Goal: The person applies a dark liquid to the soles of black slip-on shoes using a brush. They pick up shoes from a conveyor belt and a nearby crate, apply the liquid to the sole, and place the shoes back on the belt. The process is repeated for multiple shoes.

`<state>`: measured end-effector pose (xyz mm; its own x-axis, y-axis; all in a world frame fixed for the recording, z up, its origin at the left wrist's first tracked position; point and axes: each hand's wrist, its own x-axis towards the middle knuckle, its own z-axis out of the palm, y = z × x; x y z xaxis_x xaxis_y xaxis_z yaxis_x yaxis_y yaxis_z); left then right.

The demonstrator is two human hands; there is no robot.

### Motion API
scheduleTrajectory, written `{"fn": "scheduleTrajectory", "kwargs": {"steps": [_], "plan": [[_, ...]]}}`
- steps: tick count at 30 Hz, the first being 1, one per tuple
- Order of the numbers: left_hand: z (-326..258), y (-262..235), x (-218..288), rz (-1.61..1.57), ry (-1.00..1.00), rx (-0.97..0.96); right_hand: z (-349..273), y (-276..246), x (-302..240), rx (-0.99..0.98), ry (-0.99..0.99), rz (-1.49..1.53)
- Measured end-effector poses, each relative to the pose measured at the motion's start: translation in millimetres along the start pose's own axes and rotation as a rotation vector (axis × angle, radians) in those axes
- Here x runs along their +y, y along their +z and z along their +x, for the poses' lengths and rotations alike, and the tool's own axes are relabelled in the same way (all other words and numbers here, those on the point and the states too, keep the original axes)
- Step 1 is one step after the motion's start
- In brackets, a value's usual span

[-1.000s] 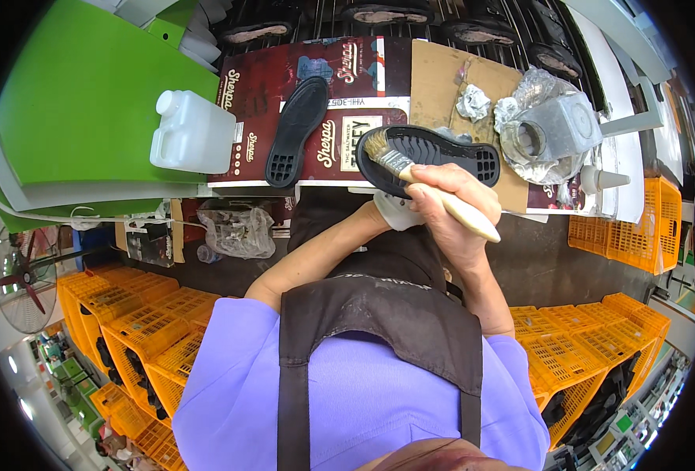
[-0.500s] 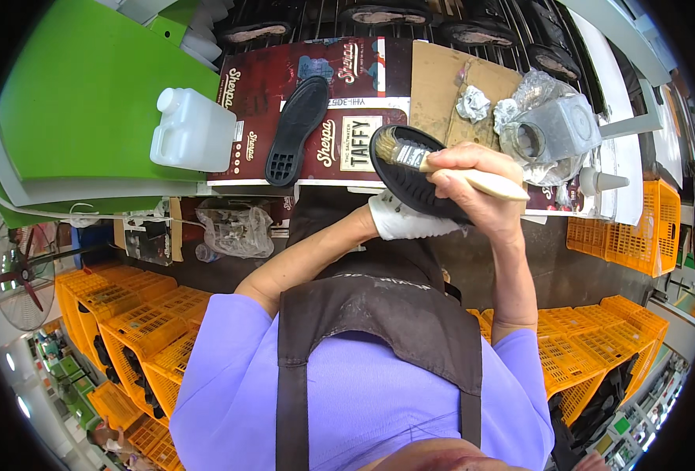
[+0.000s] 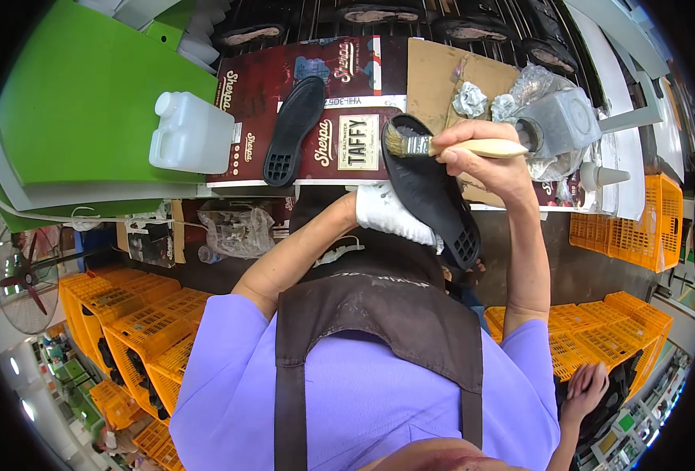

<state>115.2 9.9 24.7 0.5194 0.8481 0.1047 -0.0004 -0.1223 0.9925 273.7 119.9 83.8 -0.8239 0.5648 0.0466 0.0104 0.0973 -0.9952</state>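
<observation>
We hold a black shoe sole [image 3: 434, 196] up in front of our chest with our left hand [image 3: 390, 213], which wears a white glove; its fingers are wrapped around the sole's lower edge from beneath. The sole is tilted, its toe end up toward the worktop [image 3: 520, 206] and its ridged heel end down by our apron [image 3: 379, 330]. Our right hand [image 3: 488, 157] grips a wooden-handled brush [image 3: 441, 146], fingers closed tight around the handle, and the bristles touch the upper end of the sole. On the worktop lies a flattened dark red cardboard box [image 3: 284, 86] with a second black sole [image 3: 294, 129] resting on it. A white plastic jug [image 3: 190, 141] stands at its left, against a green panel [image 3: 88, 102]. A grey pot wrapped in clear plastic [image 3: 559, 125] sits just beyond our right hand. Orange crates [image 3: 139, 330] are stacked below on both sides.
</observation>
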Motion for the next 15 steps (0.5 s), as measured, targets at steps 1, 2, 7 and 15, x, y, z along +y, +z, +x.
{"fn": "scheduleTrajectory", "kwargs": {"steps": [1, 2, 7, 15], "plan": [[0, -1, -2, -0.029, 0.021, 0.005, 0, -1, 1, 0.007, 0.017, 0.015], [1, -1, -3, -0.061, 0.025, 0.011, 0, 0, 1, 0.015, 0.003, 0.022], [-4, -10, -9, -0.118, -0.096, -0.053, -2, 1, 5, 0.016, 0.059, 0.043], [-13, -20, -7, -0.2, -0.126, -0.034, -7, 3, 9, 0.002, 0.091, 0.089]]}}
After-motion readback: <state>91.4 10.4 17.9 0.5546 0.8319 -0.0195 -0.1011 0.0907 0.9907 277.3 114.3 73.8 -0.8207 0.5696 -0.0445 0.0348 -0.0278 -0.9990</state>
